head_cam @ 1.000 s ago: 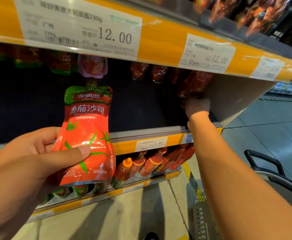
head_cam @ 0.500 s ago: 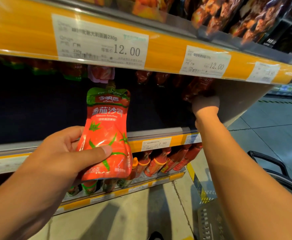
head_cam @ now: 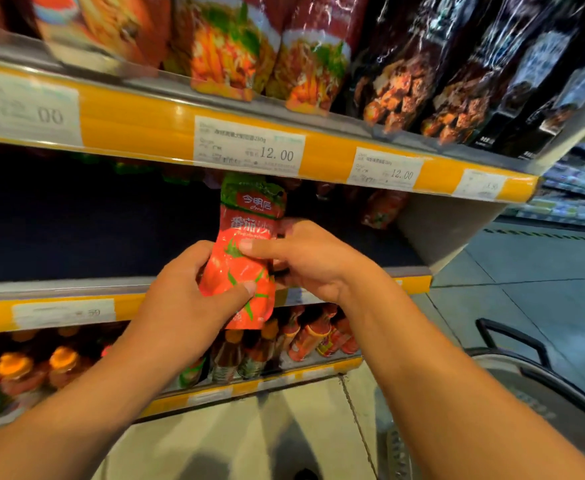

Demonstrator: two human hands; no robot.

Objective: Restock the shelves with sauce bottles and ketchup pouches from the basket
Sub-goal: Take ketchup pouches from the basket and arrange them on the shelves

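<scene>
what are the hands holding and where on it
Both grip the ketchup pouch: left hand at its lower left edge, right hand at its right edge, mid-height.

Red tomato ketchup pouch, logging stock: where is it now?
Head view, centre: the red tomato ketchup pouch is gripped by the left hand and right hand, before the dark middle shelf.

Red and green against yellow

The ketchup pouch [head_cam: 246, 258] was red with a green top and a tomato print; the shelf edges [head_cam: 152, 129] were yellow with white price labels [head_cam: 249, 147]; sauce bottles [head_cam: 315, 336] showed orange-red.
</scene>
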